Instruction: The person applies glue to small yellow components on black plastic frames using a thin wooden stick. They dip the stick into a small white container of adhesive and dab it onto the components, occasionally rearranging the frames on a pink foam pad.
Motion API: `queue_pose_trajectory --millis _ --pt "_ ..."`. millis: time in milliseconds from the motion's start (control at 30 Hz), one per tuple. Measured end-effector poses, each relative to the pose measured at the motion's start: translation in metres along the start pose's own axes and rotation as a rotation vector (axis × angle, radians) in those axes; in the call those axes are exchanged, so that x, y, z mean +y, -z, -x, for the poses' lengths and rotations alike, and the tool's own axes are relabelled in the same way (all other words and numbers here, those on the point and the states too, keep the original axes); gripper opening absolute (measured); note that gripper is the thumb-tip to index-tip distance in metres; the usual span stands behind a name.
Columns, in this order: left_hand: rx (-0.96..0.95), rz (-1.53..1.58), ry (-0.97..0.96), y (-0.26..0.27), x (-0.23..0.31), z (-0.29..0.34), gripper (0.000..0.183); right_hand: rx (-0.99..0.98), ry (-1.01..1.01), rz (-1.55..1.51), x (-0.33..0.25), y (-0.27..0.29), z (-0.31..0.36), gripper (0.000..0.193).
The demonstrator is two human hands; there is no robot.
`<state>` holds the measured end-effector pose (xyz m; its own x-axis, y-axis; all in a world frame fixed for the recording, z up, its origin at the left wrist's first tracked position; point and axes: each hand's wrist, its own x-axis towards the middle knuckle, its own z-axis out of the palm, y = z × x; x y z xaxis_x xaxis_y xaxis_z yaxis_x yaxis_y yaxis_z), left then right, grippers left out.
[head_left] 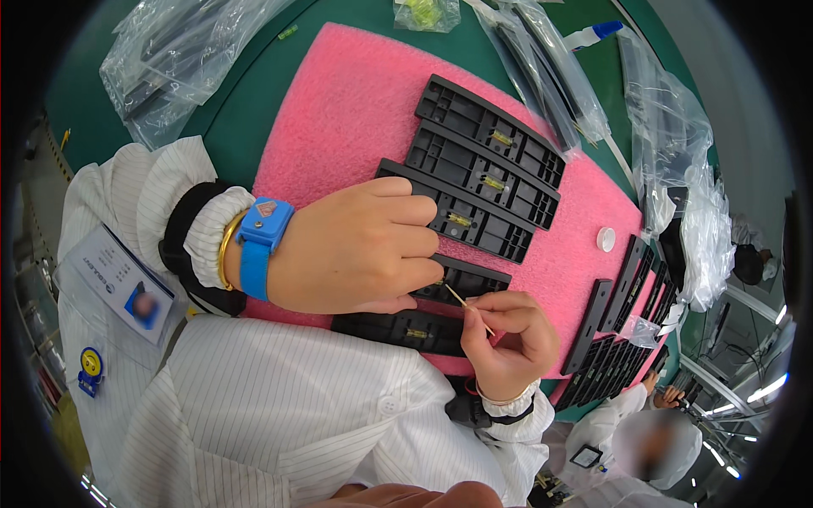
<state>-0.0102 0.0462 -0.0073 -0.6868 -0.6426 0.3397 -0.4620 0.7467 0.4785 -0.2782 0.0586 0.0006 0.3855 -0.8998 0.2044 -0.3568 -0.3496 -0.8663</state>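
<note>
My left hand (364, 241) curls over a black plastic strip (478, 282) on the pink foam sheet (326, 110), its fingers closed on the strip and partly hidden. Between the thumb and fingers of my right hand (512, 339) is a thin wooden toothpick (478, 313). Its tip reaches the small yellow-green vial area of that strip, beside my left fingertips. Nearer my body lies another black strip (445, 334) with a yellowish vial (416, 334) at its middle. Beyond my left hand, three ribbed black strips (487, 135) lie side by side, each with a yellow-green vial.
A small white cap (605, 239) sits on the foam at right. Several black strips (605, 360) are grouped farther right. Clear plastic bags (182, 59) and a blue-capped white tube (594, 35) lie on the green table (258, 68). A co-worker (644, 449) is at lower right.
</note>
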Motion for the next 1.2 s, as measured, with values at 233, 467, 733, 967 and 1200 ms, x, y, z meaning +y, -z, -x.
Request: queue_pose_trajectory --millis 233,467,733,967,1200 --pt "-0.009 0.025 -0.003 -0.002 0.0 0.001 0.043 -0.044 0.068 0.057 -0.002 0.002 -0.004 0.022" --pt "0.012 0.04 -0.016 -0.004 -0.002 0.002 0.043 -0.06 0.109 0.076 -0.003 0.001 -0.005 0.023" --pt "0.056 0.036 -0.034 -0.007 -0.002 0.003 0.036 -0.056 0.111 0.081 -0.002 0.0 -0.005 0.023" --pt "0.073 0.034 -0.033 -0.008 -0.003 0.003 0.03 -0.044 0.059 0.078 -0.003 0.001 -0.003 0.022" --pt "0.086 0.005 -0.048 -0.009 -0.002 0.004 0.029 -0.029 0.071 0.07 0.0 0.0 -0.001 0.022"
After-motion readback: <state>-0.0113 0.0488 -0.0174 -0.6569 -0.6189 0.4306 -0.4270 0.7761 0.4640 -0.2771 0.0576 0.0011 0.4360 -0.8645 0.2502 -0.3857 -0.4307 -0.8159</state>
